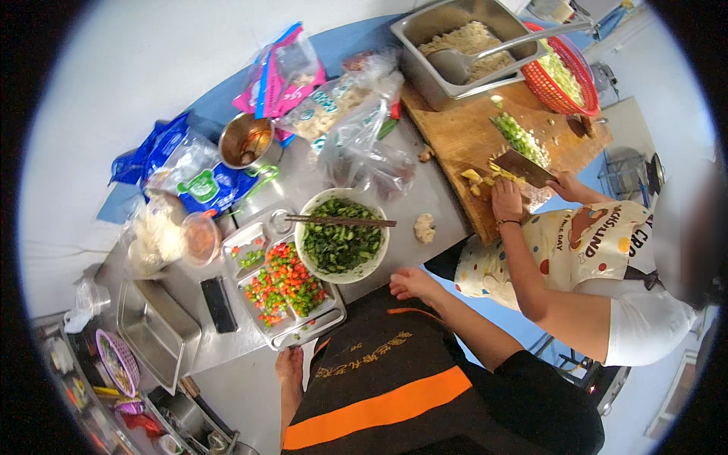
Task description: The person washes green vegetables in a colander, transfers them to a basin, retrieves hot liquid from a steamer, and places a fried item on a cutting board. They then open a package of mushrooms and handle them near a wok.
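Note:
My left hand [290, 364] is at the front edge of a metal compartment tray [310, 336]; whether it touches the rim I cannot tell. Chopped red and green peppers [281, 278] fill much of that tray. My right hand [414, 284] hovers by the table edge, empty, its fingers loosely bent. Nearest to it is a white bowl [341, 277] of chopped dark leafy greens [341, 244]. Wooden chopsticks [355, 221] lie across the bowl's rim. A pale lump of dough [424, 227] sits on the steel table to the bowl's right.
At right a co-worker's hand [507, 200] steadies yellow pieces beside a cleaver [523, 168] on a wooden board [449, 133]. Beyond stand a steel pan [443, 94] with a ladle and a red basket [560, 102]. Leftward are plastic bags [199, 182], a phone-like black slab [219, 304] and a steel pan [156, 324].

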Demonstrator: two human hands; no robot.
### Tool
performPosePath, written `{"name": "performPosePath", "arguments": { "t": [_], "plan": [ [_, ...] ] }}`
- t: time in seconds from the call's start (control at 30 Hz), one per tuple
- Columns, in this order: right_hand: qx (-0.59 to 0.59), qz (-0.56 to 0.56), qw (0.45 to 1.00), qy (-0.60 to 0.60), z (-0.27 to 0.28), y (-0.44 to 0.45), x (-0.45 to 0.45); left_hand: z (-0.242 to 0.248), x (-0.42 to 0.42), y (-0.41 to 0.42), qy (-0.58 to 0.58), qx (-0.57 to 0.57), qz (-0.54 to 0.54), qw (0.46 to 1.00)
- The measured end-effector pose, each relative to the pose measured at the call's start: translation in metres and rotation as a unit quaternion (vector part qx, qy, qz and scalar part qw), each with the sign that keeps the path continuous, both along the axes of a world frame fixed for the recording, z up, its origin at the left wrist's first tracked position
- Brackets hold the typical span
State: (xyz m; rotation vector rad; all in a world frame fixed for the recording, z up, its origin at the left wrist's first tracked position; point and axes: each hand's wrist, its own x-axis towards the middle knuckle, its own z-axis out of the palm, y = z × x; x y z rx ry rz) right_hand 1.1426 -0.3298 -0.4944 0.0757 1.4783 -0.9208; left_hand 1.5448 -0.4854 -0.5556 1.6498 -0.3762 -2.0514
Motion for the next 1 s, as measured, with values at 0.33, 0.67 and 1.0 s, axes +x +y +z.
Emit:
{"name": "performPosePath", "arguments": {
  "t": [0.33, 0.67, 1.0],
  "plan": [
    [-0.201, -0.214, 0.955, -0.043, -0.023, -0.054, 0.028, 0.009, -0.021, -0.008, -0.042, -0.023, 0.040, 0.998],
    [-0.260, -0.222, 0.938, -0.063, -0.028, -0.082, 0.031, 0.019, -0.011, -0.010, 0.074, -0.085, -0.044, 0.993],
    [-0.084, 0.163, 0.931, 0.315, -0.075, -0.044, 0.103, 0.009, -0.004, 0.012, 0.082, 0.015, -0.123, 0.989]
  ]
}}
